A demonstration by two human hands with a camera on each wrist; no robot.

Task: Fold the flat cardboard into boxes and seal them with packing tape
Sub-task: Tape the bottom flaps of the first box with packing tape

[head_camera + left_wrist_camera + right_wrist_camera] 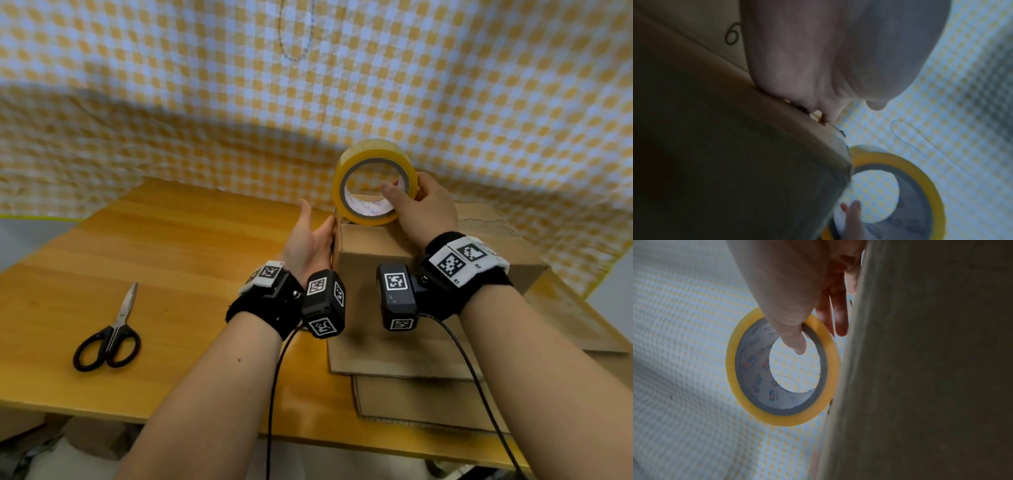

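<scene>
A folded brown cardboard box (373,263) stands on a stack of flat cardboard (428,401). My right hand (416,205) grips a yellow roll of packing tape (370,149) upright on the box's top left edge, thumb inside the core and fingers round the outside. My left hand (310,236) lies flat against the box's left side with its fingers straight and the thumb up. The left wrist view has the left hand (818,65) pressed on the box (715,146), with the tape roll (920,175) beyond it. The right wrist view shows the right hand's thumb hooked through the tape roll (731,361) beside the box (920,369).
Black-handled scissors (113,329) lie shut on the wooden table (171,240) at the left. A yellow-and-white checked cloth (239,102) hangs behind the table. Flat cardboard reaches out past the table's right side. Cables run from both wrist cameras toward the front edge.
</scene>
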